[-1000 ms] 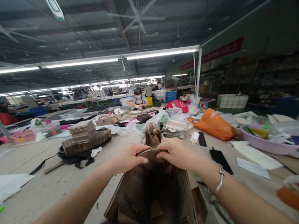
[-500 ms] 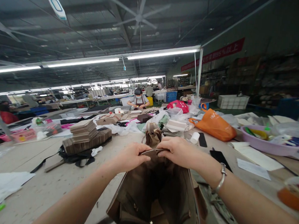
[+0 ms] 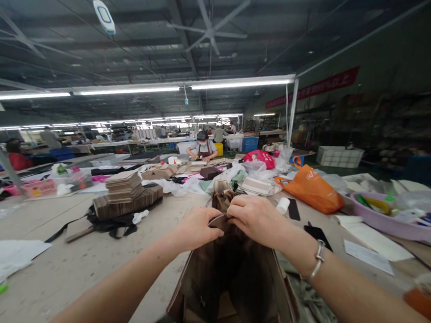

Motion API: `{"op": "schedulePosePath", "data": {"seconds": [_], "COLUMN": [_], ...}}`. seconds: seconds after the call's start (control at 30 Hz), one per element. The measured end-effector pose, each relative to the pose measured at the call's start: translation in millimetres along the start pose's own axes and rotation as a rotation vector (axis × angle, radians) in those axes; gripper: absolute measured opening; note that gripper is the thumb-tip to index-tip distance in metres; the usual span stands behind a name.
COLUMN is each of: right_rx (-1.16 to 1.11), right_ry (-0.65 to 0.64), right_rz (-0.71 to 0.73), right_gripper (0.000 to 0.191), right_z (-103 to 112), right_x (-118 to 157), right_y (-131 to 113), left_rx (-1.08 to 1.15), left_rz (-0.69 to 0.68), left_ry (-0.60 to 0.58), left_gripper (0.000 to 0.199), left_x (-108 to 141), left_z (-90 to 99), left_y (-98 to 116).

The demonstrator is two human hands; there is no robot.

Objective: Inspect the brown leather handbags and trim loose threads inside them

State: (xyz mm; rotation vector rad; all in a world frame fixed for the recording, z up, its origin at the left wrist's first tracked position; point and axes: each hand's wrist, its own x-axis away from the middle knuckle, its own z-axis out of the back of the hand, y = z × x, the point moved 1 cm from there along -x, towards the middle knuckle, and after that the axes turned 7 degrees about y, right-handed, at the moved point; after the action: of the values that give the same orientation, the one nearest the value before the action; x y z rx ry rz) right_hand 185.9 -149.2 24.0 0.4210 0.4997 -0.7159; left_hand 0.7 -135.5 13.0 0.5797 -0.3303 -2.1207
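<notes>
A brown handbag (image 3: 228,290) stands open in front of me, its dark lining and a small metal fitting showing inside. My left hand (image 3: 198,229) pinches the far upper rim of the bag between thumb and fingers. Close beside it, my right hand (image 3: 254,219) grips the same rim with curled fingers; its wrist wears a silver bracelet (image 3: 318,259). Just beyond the hands rises a bunched brown piece (image 3: 221,194), partly hidden by the fingers; whether it is part of the bag I cannot tell.
Left on the table lie stacked brown pieces (image 3: 125,187) over black cloth. To the right are a white roll (image 3: 282,205), a dark phone-like slab (image 3: 317,236), an orange bag (image 3: 311,188) and a lilac basin (image 3: 388,220). A co-worker (image 3: 202,147) sits across the table.
The view has shifted slightly, so the surroundings appear farther right and lower. My right fingers have curled more tightly at the rim, and the bag's edge bows up beside my left fingers.
</notes>
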Motion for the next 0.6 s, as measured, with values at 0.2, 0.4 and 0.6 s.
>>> {"op": "schedulePosePath", "data": {"seconds": [0.2, 0.4, 0.6], "right_rx": [-0.016, 0.002, -0.012], "right_ry": [0.024, 0.006, -0.037], "right_rz": [-0.068, 0.005, 0.117], "right_gripper": [0.005, 0.012, 0.011], "right_z": [-5.3, -4.2, -1.5], "right_x": [-1.2, -3.9, -1.3], "right_y": [1.1, -2.5, -1.6], "left_rx": [0.023, 0.039, 0.009], "left_rz": [-0.019, -0.004, 0.029], "left_ry": [-0.023, 0.062, 0.079], "left_gripper": [0.014, 0.016, 0.015], "left_x": [-2.2, -6.1, -6.8], "left_z": [-3.7, -7.8, -8.4], "left_y": [-3.6, -7.1, -3.6]}}
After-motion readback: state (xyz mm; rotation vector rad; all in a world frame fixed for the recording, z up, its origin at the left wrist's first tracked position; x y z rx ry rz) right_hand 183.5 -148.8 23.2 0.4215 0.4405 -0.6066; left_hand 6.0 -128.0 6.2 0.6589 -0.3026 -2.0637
